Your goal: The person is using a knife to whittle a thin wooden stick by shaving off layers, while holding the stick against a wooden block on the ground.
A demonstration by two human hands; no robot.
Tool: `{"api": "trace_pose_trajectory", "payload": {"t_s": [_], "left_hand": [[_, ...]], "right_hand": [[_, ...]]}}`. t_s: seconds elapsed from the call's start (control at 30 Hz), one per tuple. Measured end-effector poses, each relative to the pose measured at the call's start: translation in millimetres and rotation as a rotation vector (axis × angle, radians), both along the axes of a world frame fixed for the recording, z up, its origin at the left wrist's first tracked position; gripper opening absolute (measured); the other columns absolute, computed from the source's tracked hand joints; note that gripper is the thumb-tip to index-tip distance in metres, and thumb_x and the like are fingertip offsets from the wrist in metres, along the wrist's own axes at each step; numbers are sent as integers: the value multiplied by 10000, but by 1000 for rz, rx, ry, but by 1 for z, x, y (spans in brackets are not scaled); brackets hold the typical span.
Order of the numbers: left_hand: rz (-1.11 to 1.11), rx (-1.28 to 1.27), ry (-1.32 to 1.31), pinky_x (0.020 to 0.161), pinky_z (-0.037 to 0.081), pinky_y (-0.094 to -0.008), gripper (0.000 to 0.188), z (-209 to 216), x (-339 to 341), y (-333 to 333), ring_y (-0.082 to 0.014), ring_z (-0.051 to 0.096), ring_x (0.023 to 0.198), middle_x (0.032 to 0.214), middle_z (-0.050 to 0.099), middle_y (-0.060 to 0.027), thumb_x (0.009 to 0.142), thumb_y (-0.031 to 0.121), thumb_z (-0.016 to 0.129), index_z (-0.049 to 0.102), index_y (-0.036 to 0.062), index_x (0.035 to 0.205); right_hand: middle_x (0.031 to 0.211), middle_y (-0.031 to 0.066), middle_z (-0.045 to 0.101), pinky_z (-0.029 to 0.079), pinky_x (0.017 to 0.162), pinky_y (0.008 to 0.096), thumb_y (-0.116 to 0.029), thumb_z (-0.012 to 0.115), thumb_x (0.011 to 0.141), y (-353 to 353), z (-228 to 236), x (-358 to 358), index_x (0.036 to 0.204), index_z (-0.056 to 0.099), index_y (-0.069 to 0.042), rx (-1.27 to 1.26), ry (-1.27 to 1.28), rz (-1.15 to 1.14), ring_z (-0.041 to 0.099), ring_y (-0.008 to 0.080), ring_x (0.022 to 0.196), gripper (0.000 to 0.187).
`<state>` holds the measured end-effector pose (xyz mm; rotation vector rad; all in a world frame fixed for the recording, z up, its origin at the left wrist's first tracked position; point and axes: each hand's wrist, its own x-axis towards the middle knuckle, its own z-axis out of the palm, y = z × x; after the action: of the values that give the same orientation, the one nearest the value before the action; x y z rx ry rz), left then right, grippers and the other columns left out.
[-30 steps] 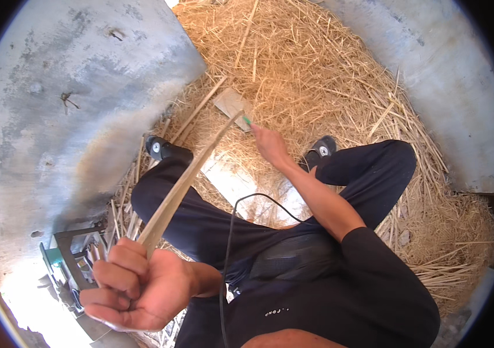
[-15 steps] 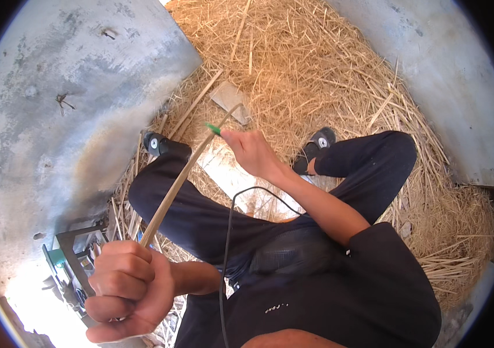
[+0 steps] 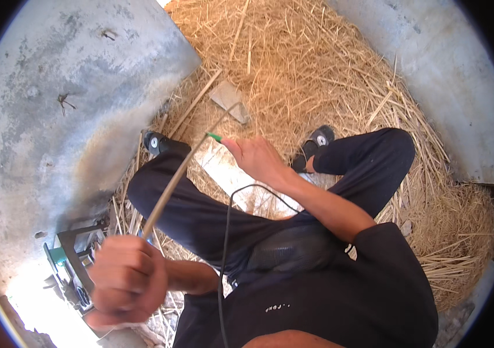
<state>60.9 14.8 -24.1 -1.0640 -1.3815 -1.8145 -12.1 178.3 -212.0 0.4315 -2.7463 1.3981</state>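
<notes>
My left hand (image 3: 126, 279), slightly blurred, makes a fist around the near end of a long, thin bamboo strip (image 3: 168, 190). The strip slants up and away over my left thigh, and its thin far end lies over a flat pale slab. My right hand (image 3: 260, 161) is closed, its thumb toward the strip. A small green piece (image 3: 214, 137) sticks out at its fingertips and meets the strip about midway. Whether this is a tool or a finger cover, I cannot make out. The right fingers are partly hidden beneath the hand.
Straw-like shavings (image 3: 293, 64) cover the floor between two grey walls (image 3: 73, 75). The flat slab (image 3: 224, 95) lies ahead of my sandalled feet (image 3: 319, 139). A black cable (image 3: 228, 232) loops across my lap. At the lower left stands a dark frame (image 3: 67, 255).
My left hand has shifted slightly up and blurred, and the strip has tilted a little with it. My right hand has moved slightly down and right, with the green piece still at the strip.
</notes>
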Motion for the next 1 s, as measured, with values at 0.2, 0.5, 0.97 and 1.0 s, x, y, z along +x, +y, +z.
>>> {"api": "trace_pose_trajectory", "payload": {"t_s": [0.2, 0.5, 0.97, 1.0], "left_hand": [[17, 21, -37, 287, 150, -199, 521, 6, -5, -2, -55, 178, 280, 376, 214, 44, 996, 389, 220, 240, 139, 540], [-46, 3, -16, 281, 143, -205, 527, 3, -2, 9, -66, 191, 269, 365, 233, 44, 987, 379, 271, 299, 115, 531], [68, 60, -35, 304, 131, -198, 529, 5, -2, 10, -59, 144, 298, 379, 197, 40, 992, 405, 190, 226, 138, 537], [57, 43, -17, 299, 137, -196, 532, 5, -1, 13, -61, 150, 294, 379, 200, 40, 991, 407, 190, 232, 136, 535]], "right_hand": [[548, 228, 534, 428, 495, 450, -355, 429, 950, 10, -22, 7, 705, 615, 22, 84, -116, -56, 551, 390, 507, 486], [537, 204, 522, 399, 441, 412, -306, 434, 956, 13, -4, 4, 766, 598, 4, -65, -26, 4, 545, 322, 459, 398], [439, 96, 435, 349, 359, 355, -326, 411, 969, 33, -56, -7, 721, 575, -7, 290, -314, -61, 442, 213, 370, 436], [443, 67, 430, 333, 335, 340, -298, 403, 975, 37, -58, -12, 783, 611, -18, 327, -406, -82, 421, 186, 362, 399]]}}
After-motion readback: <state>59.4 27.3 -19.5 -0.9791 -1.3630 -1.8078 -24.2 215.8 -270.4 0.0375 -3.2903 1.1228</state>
